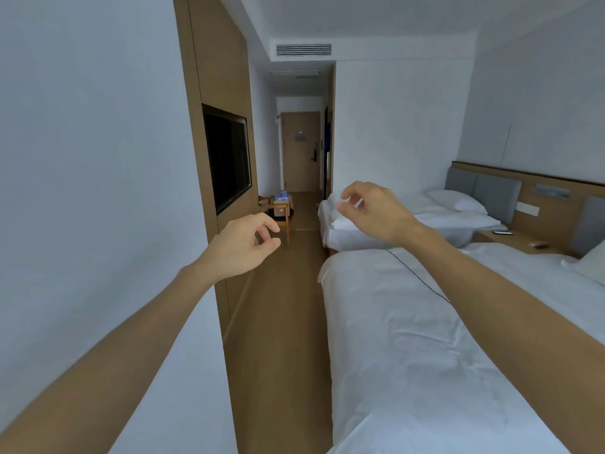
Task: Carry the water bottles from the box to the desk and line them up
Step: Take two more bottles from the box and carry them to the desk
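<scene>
Head view: box (281, 200) far beyond empty hands.

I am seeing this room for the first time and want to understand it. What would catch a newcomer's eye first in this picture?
First, two bare arms stretch forward, the left hand and right hand both empty with loosely curled fingers. Two white beds fill the right side, the near bed with a thin black cable across it. Down the narrow wooden floor, a box sits on a chair before the door, beyond the black TV on the left wall.
</scene>
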`<state>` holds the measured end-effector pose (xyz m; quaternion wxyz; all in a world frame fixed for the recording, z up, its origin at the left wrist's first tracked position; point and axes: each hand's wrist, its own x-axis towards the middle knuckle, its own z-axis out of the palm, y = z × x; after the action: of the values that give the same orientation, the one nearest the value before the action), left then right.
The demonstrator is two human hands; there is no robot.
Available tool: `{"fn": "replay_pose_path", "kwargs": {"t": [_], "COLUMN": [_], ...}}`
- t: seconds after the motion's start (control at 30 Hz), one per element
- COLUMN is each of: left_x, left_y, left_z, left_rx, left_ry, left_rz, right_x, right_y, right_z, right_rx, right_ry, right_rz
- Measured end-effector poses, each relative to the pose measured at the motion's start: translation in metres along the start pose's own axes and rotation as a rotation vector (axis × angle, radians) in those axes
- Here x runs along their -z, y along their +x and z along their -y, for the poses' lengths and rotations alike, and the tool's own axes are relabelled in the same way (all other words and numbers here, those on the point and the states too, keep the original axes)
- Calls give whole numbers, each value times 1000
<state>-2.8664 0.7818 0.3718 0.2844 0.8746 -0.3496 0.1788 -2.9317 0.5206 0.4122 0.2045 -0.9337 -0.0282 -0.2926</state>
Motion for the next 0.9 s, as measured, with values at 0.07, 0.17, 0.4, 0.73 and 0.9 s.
{"fn": "replay_pose_path", "kwargs": {"t": [0.07,0.17,0.4,0.73,0.9], "left_x": [-10,-23,-58,-129,-172], "left_y": [27,77,171,321,409], "left_z": [8,23,81,222,298], "left_rx": [3,14,63,93,90], "left_ry": [20,47,81,107,151], "left_rz": [12,18,28,58,117], "right_x": [-8,-18,-73,-200,-251], "right_y": [28,83,194,355,441], "right_z": [-20,-51,-113,-191,-230], "right_rx": [18,43,59,60,18], "right_ry": [-9,-8,28,37,22], "right_rz": [21,34,57,95,107]}}
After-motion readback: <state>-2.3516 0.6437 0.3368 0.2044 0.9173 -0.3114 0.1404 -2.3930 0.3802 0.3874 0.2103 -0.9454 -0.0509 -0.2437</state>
